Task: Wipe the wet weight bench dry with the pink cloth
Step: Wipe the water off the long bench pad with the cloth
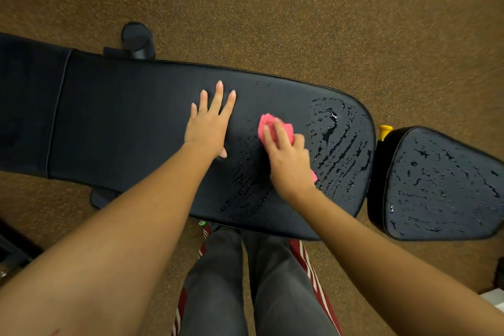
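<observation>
A black padded weight bench (131, 120) runs across the view from left to right. My left hand (210, 124) lies flat on its dry middle, fingers spread. My right hand (287, 161) holds a bunched pink cloth (268, 124) pressed on the pad just right of the left hand. Water streaks and beads (338, 144) cover the pad's right end and a patch below the cloth. The separate seat pad (441, 185) at the right is also dotted with water.
A yellow knob (385, 130) sits in the gap between the two pads. A black frame post (137, 41) sticks out behind the bench. My legs in grey trousers (245, 281) stand at the near side on brown speckled floor (272, 8).
</observation>
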Tool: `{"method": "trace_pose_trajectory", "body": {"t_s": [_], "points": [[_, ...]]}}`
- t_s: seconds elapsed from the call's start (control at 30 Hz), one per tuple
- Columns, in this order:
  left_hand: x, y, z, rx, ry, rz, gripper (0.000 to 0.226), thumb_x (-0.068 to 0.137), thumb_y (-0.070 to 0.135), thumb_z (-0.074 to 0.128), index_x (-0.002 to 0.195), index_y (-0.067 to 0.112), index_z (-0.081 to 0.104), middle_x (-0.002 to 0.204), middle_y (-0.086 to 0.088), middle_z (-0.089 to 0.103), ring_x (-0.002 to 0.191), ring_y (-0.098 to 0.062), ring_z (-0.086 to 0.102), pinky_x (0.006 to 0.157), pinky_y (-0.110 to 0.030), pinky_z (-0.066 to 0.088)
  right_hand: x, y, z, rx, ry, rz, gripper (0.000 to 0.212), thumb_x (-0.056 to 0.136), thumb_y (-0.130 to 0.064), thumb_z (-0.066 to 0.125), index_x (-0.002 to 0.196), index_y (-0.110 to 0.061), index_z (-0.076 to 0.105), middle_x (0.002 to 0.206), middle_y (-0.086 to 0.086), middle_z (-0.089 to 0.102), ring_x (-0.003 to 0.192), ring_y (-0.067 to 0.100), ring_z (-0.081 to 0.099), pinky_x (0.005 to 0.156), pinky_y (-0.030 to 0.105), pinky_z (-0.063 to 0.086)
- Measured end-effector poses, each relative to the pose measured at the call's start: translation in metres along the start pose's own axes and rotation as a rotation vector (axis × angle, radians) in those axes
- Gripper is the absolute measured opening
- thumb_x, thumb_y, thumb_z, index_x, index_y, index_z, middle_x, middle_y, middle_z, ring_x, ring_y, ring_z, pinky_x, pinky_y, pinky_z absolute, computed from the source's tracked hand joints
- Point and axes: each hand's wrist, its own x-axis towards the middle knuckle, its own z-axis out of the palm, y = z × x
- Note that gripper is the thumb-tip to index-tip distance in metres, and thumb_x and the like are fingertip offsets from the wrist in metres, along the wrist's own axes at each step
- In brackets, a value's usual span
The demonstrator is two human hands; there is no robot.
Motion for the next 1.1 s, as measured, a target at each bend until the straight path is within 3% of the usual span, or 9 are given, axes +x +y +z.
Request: {"method": "trace_pose_trajectory", "body": {"t_s": [0.07,0.13,0.3,0.4,0.57,0.67,0.77,0.9,1.1], "points": [[0.000,0.000,0.000,-0.007,0.000,0.001,0.129,0.067,0.030,0.082,0.147,0.018,-0.019,0.154,-0.008,-0.027,0.143,-0.036,-0.009,0.116,-0.046,0.009,-0.013,-0.004,0.006,-0.080,-0.016,-0.101,0.071,0.063,0.000,0.071,0.131,-0.007,0.053,0.139,0.015,0.049,0.083,0.039,0.056,0.051,0.038,0.047],[0.000,-0.001,0.001,-0.028,0.002,0.003,0.129,0.066,0.029,0.082,0.147,0.019,-0.018,0.154,-0.007,-0.027,0.143,-0.036,-0.010,0.116,-0.046,0.008,-0.021,0.005,0.008,-0.129,-0.035,-0.133,0.070,0.059,-0.002,0.073,0.126,-0.009,0.058,0.134,0.012,0.054,0.079,0.037,0.058,0.050,0.037,0.047],[0.000,-0.002,0.003,-0.051,0.014,0.009,0.129,0.066,0.027,0.083,0.147,0.019,-0.017,0.154,-0.008,-0.026,0.143,-0.037,-0.011,0.116,-0.048,0.007,0.007,0.028,-0.012,-0.102,-0.023,-0.041,0.069,0.085,-0.001,0.052,0.147,-0.013,0.026,0.154,0.010,0.021,0.113,0.044,0.039,0.078,0.049,0.044],[0.001,-0.002,0.004,-0.071,0.028,0.011,0.129,0.065,0.026,0.083,0.148,0.019,-0.016,0.154,-0.007,-0.025,0.143,-0.037,-0.010,0.116,-0.048,0.007,0.020,0.010,-0.011,-0.087,-0.009,-0.019,0.067,0.090,-0.004,0.044,0.150,-0.013,0.014,0.157,0.008,0.009,0.121,0.041,0.032,0.084,0.049,0.042],[-0.002,-0.005,0.003,-0.090,0.040,0.026,0.127,0.066,0.028,0.083,0.148,0.020,-0.014,0.155,-0.005,-0.024,0.143,-0.034,-0.010,0.116,-0.047,0.011,-0.014,-0.011,0.012,-0.101,0.025,-0.195,0.062,0.071,-0.005,0.047,0.132,-0.012,0.053,0.138,0.011,0.050,0.092,0.040,0.057,0.055,0.041,0.049],[-0.003,-0.005,0.004,-0.093,0.042,0.030,0.127,0.066,0.029,0.082,0.148,0.021,-0.014,0.155,-0.005,-0.023,0.144,-0.034,-0.010,0.116,-0.047,0.011,-0.034,0.007,0.019,-0.122,0.041,-0.274,0.061,0.064,-0.007,0.059,0.124,-0.016,0.061,0.130,0.006,0.058,0.080,0.036,0.059,0.048,0.037,0.048],[-0.003,-0.004,0.004,-0.118,0.042,0.018,0.127,0.066,0.025,0.083,0.148,0.021,-0.014,0.155,-0.005,-0.024,0.143,-0.034,-0.011,0.116,-0.048,0.010,-0.024,0.019,0.008,-0.038,0.021,-0.138,0.071,0.067,-0.001,0.066,0.134,-0.018,0.051,0.141,0.007,0.046,0.092,0.040,0.051,0.060,0.044,0.051],[-0.001,-0.004,0.007,-0.128,0.052,0.015,0.127,0.065,0.024,0.083,0.149,0.022,-0.013,0.155,-0.004,-0.024,0.143,-0.034,-0.011,0.116,-0.048,0.010,0.002,-0.003,0.000,0.037,0.026,-0.007,0.070,0.084,-0.004,0.049,0.148,-0.018,0.024,0.154,0.003,0.018,0.116,0.038,0.033,0.083,0.047,0.045],[-0.001,-0.006,0.007,-0.143,0.049,0.026,0.127,0.065,0.026,0.083,0.149,0.022,-0.013,0.155,-0.005,-0.024,0.143,-0.034,-0.012,0.116,-0.049,0.009,-0.026,-0.017,0.027,0.054,0.090,-0.197,0.072,0.058,0.001,0.068,0.128,-0.016,0.058,0.134,0.009,0.053,0.093,0.039,0.049,0.055,0.040,0.050]]}}
